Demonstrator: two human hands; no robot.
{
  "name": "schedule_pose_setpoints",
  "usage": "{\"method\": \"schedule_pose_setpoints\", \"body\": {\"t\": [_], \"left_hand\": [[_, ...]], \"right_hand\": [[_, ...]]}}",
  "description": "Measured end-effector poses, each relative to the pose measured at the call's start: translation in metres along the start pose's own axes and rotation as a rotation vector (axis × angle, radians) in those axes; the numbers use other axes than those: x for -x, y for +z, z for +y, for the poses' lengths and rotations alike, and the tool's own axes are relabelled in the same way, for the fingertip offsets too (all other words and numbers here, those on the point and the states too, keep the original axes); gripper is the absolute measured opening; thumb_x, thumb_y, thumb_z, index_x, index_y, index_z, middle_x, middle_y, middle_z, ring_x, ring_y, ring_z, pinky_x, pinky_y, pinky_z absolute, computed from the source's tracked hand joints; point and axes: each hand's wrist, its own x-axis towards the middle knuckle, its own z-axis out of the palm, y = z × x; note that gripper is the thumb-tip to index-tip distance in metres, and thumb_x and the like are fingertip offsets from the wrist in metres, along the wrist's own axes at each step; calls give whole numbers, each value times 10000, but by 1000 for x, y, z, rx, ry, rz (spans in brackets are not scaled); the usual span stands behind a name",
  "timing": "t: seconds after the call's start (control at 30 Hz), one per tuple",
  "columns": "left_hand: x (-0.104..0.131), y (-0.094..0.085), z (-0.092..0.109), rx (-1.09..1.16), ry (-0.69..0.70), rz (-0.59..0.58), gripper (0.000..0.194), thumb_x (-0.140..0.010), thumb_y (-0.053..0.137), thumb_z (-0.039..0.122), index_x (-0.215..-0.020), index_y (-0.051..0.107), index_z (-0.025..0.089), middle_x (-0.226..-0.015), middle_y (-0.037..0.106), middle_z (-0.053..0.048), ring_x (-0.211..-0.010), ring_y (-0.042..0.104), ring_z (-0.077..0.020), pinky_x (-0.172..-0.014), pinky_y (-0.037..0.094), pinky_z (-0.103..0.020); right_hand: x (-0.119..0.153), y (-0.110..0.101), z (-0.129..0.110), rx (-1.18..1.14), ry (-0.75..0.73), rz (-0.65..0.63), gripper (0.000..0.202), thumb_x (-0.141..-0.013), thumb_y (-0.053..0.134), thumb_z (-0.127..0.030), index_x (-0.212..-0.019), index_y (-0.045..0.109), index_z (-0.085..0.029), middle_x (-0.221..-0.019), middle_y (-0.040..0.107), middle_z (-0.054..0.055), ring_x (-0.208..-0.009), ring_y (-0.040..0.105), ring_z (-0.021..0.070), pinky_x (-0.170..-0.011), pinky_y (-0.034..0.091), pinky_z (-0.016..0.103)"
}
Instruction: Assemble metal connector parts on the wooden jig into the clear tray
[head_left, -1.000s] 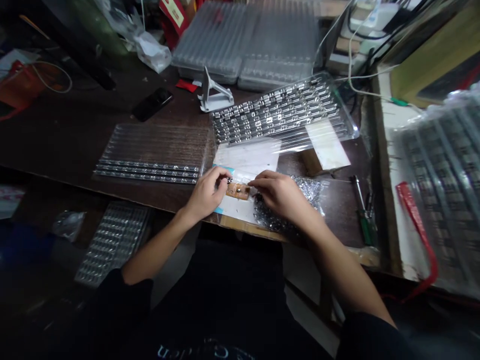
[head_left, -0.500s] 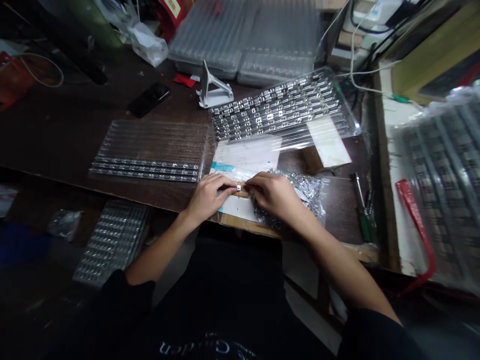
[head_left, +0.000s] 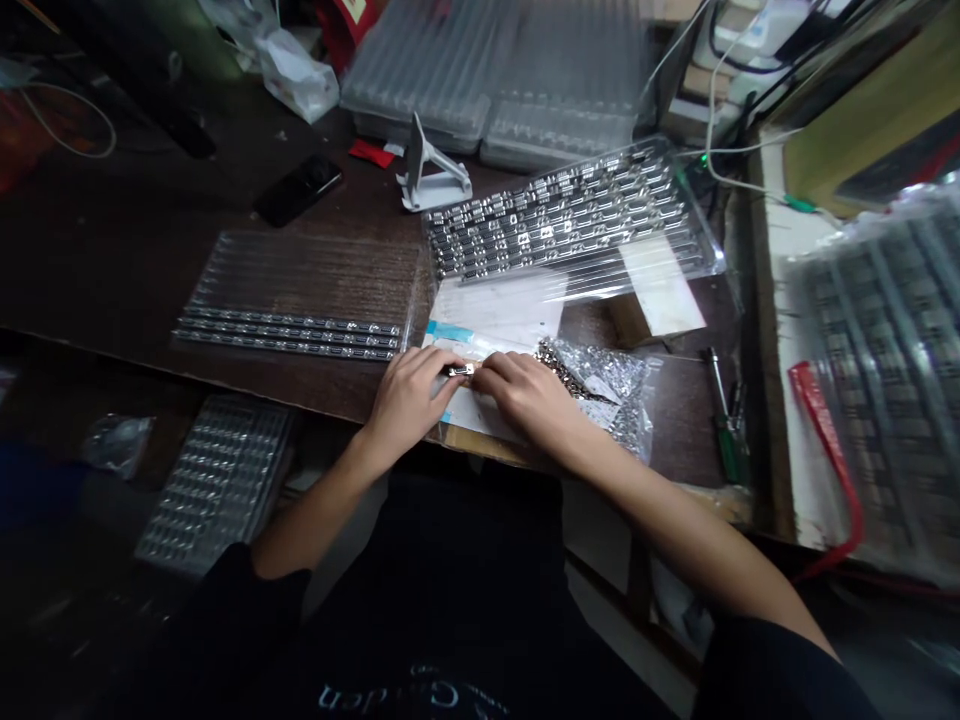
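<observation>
The small component shows a shiny, metallic-looking finish; the left ribbed tray is plastic (transparent and glossy).

Parts bag crowds the right hand; passage lies between phone and stand.

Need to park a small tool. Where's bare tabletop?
Biggest: dark tabletop left of the phone and three-strip tray. Smaller: between phone, that tray and the white stand; narrow gap between the bag of small parts and the green-handled screwdriver. Crowded: the middle, where left hand and right hand sit close together at a small metal part.
</observation>
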Motion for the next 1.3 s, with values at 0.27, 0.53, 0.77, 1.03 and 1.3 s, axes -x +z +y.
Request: {"method": "schedule_pose_setpoints", "body": {"t": [0.27, 0.53, 0.77, 1.03, 1.3], "left_hand": [[-6, 5, 11, 127, -57, 156, 72, -935, 659, 263, -986, 655, 213, -999, 747, -42, -951, 683, -227, -871, 505, -369], [-15, 15, 28, 205, -5, 96, 65, -891, 714, 234, -916, 657, 217, -912, 738, -41, -909, 670, -224, -837, 505, -378], [-16, 19, 26, 220, 13, 70, 56, -878, 726, 223, -885, 671, 212, -920, 745, -41, -912, 662, -231, -830, 500, -381], [-19, 20, 25, 193, 17, 35, 52, -893, 704, 228, -863, 663, 217, -913, 742, -38, -912, 650, -231, -834, 494, -381], [-16, 18, 24, 390, -42, 215, 36, -940, 633, 243, -944, 639, 208, -981, 742, -49, -963, 699, -194, -886, 552, -345]], "right_hand": [[15, -22, 19, -43, 159, 4, 225, -980, 584, -233, -1165, 694, -166, -1039, 699, 100, -882, 642, 218, -727, 419, 318], [27, -37, 36, -9, 266, -128, 136, -938, 595, -179, -905, 727, -164, -920, 728, 91, -754, 639, 196, -641, 349, 310], [28, -39, 35, -191, 277, -41, 147, -978, 545, -205, -1007, 681, -156, -954, 729, 97, -805, 655, 209, -671, 392, 297], [25, -30, 37, -334, 271, 112, 282, -948, 488, -101, -1045, 746, -160, -1060, 726, 105, -908, 688, 210, -789, 474, 305], [8, -11, 21, -195, 360, 97, 240, -941, 532, -132, -1028, 756, -149, -1011, 739, 121, -849, 677, 215, -738, 464, 304]]}}
